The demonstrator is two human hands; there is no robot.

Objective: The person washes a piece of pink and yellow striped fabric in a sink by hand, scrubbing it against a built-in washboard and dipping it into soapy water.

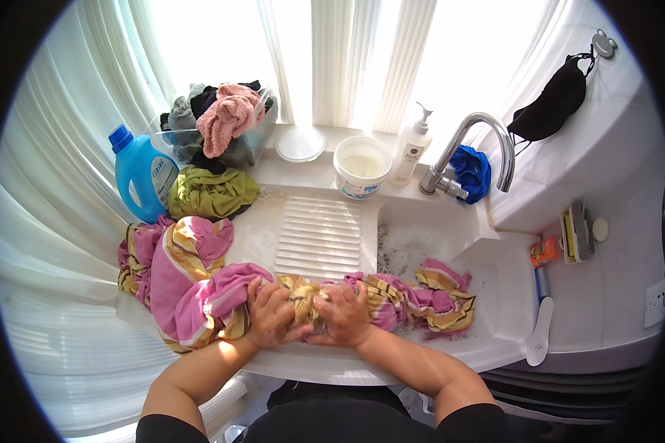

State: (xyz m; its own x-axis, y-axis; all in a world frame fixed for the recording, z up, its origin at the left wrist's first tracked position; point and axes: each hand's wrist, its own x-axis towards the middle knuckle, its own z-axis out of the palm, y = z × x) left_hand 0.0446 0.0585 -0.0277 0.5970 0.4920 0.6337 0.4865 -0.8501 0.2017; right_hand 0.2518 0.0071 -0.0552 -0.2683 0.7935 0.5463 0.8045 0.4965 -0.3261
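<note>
A long pink cloth with yellow patterned bands stretches across the white laundry sink. Its left part is heaped on the sink's left side, and its right end hangs into the basin among suds. My left hand is closed around the bunched cloth at the front of the ribbed washboard. Close beside it, my right hand grips the same twisted stretch, with a yellow fold showing between the two hands. Some fingertips are hidden in the cloth.
Behind the sink stand a blue detergent bottle, a clear bin of clothes, a white tub, a pump bottle and a curved tap. A yellow-green cloth lies left. A white-handled brush rests at right.
</note>
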